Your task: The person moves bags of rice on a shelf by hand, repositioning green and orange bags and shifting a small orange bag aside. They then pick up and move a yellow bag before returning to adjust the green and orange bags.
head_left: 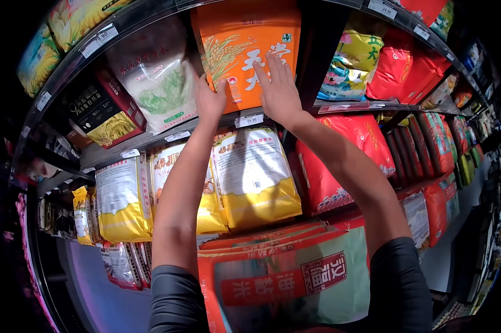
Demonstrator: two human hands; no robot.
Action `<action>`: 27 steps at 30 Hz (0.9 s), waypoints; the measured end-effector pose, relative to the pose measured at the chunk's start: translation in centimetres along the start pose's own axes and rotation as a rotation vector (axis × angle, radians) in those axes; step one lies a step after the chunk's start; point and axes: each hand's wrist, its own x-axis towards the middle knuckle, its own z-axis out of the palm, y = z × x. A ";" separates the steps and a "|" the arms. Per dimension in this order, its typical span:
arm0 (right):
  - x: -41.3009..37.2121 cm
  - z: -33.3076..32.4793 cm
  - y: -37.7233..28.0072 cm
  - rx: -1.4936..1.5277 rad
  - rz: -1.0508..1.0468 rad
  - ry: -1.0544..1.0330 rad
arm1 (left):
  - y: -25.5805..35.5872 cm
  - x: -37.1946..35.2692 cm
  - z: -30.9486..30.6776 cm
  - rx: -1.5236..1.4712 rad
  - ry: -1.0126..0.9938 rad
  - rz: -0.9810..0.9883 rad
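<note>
An orange rice package [248,55] with a drawing of rice ears and white characters stands upright on the upper shelf. My left hand [210,99] is at its lower left edge, thumb on the front and fingers along the side. Flat against its front on the right lies my right hand [280,91], fingers stretched upward. Left of the package leans a white, translucent rice bag [153,72] with a green picture. Below my hands, a price tag [249,120] sits on the shelf edge.
White and yellow rice bags [256,177] and a red bag [345,161] fill the shelf below. Lower still, large red and green bags [284,277] lie stacked near my body. A dark box [106,111] stands left; yellow and red bags [411,69] stand right, beyond a dark gap.
</note>
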 end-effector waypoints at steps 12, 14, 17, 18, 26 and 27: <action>-4.4 -4.1 -3.3 0.247 0.092 -0.155 | 1.1 -6.0 -4.9 0.044 -0.002 -0.047; -7.6 -6.4 -4.8 0.552 0.216 -0.203 | 0.4 -10.8 -7.9 -0.021 -0.064 -0.005; -15.6 -12.0 -7.7 0.961 0.233 -0.137 | 2.1 -21.7 -15.3 -0.117 -0.247 -0.144; -17.3 -15.7 -8.9 1.098 0.333 -0.208 | 2.5 -25.8 -18.2 -0.127 -0.241 -0.112; -23.5 -36.0 -10.1 1.102 0.323 0.337 | 11.3 -44.5 -33.7 -0.260 0.230 -0.135; -23.0 -38.3 -10.3 1.098 0.265 0.465 | 13.9 -44.1 -34.9 -0.249 0.251 -0.033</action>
